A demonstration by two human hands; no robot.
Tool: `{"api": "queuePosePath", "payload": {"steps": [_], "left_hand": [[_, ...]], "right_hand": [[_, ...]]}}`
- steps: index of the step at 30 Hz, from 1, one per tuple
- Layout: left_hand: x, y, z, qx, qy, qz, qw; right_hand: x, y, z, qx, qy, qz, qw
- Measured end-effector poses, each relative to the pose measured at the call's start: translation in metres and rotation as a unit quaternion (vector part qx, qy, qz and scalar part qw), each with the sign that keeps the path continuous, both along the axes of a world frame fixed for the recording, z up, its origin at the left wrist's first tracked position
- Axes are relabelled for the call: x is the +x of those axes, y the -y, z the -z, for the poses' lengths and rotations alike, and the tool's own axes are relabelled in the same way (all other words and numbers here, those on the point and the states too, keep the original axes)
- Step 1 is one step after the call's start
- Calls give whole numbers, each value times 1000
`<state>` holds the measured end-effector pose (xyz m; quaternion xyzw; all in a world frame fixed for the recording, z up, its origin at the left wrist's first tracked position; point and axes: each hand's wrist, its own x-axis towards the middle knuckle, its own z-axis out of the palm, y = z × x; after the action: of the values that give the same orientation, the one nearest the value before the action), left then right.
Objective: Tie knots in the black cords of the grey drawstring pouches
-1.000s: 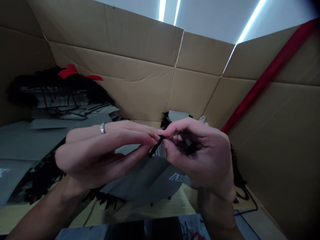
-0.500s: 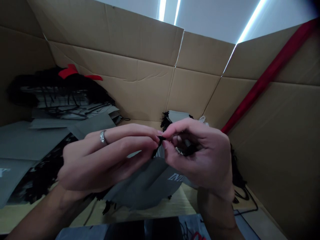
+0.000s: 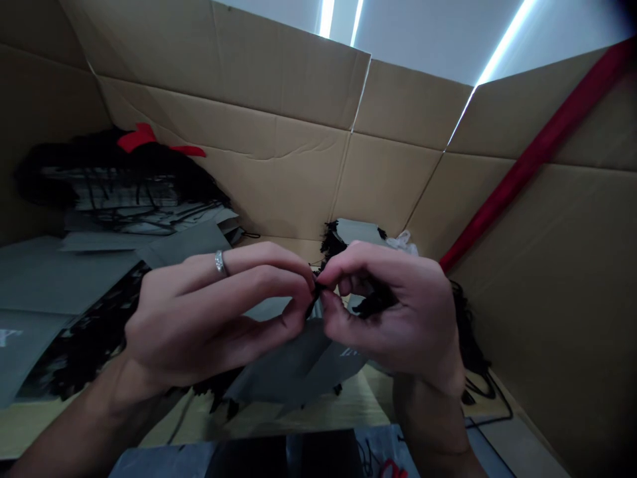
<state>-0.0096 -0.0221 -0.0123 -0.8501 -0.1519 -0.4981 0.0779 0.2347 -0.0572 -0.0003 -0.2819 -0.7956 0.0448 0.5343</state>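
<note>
My left hand (image 3: 223,312), with a ring on one finger, pinches a black cord (image 3: 312,304) at the middle of the view. Fingertips of my right hand (image 3: 393,312) pinch the same cord right beside it, and more black cord (image 3: 373,300) lies bunched inside that palm. Beneath both hands hangs a grey paper bag (image 3: 293,372) with white lettering, partly covered by my fingers. Where the cord joins the bag is hidden.
Grey bags (image 3: 64,275) with black cords pile up at the left, a red strip (image 3: 137,138) on top. A smaller grey stack (image 3: 357,231) stands behind my hands. Cardboard walls (image 3: 279,133) surround the wooden table (image 3: 348,415). Black cords (image 3: 470,332) lie at right; red-handled scissors (image 3: 391,469) below.
My left fingers have bent more, and that hand has shifted slightly right. The bag below has turned, so less of its lettering shows. Both hands still pinch the cord.
</note>
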Motion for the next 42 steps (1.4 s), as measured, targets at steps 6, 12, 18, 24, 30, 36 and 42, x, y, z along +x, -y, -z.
{"api": "queuePosePath", "payload": {"steps": [6, 12, 18, 24, 30, 36, 42], "left_hand": [[5, -1, -1, -18, 29, 19, 999], [5, -1, -5, -34, 24, 45, 998], [14, -3, -1, -61, 94, 71, 991], [20, -7, -5, -64, 128, 125, 982], [6, -9, -8, -43, 54, 98, 993], [-6, 1, 8, -33, 25, 35, 999], [-12, 4, 26, 8, 64, 38, 997]], "right_hand": [[-2, 1, 0, 21, 1, 14, 1000], [-6, 2, 2, 22, -28, 20, 999], [-10, 4, -1, -9, -59, 2, 998], [-10, 5, -2, -34, -62, -7, 997], [-5, 4, -1, -36, -43, 15, 998], [-3, 5, 0, -23, -19, 39, 999], [-5, 8, 2, 9, -10, 52, 999]]}}
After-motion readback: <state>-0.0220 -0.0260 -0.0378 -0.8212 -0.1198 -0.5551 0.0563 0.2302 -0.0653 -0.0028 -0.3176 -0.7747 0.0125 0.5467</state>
